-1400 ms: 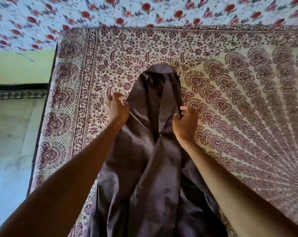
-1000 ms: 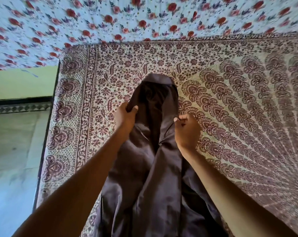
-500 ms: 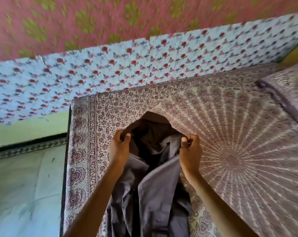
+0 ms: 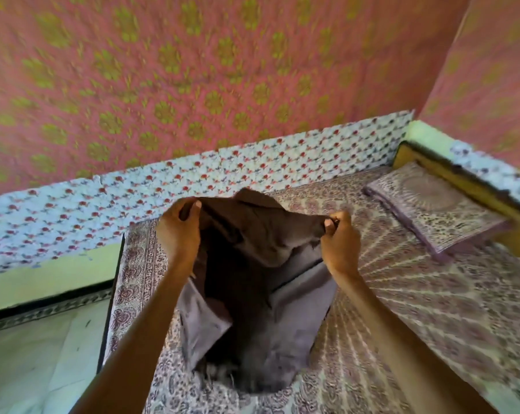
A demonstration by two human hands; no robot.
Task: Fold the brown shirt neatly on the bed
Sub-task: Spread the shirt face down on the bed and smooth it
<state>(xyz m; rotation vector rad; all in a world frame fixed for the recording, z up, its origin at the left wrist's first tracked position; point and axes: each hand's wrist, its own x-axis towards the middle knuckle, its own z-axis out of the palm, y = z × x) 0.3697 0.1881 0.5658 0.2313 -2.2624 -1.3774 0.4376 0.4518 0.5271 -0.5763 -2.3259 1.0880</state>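
Observation:
The brown shirt (image 4: 261, 294) hangs in the air above the bed (image 4: 402, 309), held up by its top corners. My left hand (image 4: 179, 231) pinches the shirt's upper left edge. The upper right edge is bunched in my right hand (image 4: 339, 243). The cloth sags between the two hands and its front panels fall open below. Its lower hem dangles close to the bed sheet near the front edge. The collar flap pokes up behind the held edge.
A patterned pillow (image 4: 432, 210) lies at the bed's far right by a yellow headboard (image 4: 462, 180). A floral cloth (image 4: 73, 210) runs along the wall behind. The bed's left edge (image 4: 112, 294) drops to a pale floor (image 4: 37, 354).
Both hands gripped the shirt lying flat on the bed, then lifted it up off the sheet and spread apart. The view tilted upward toward the wall.

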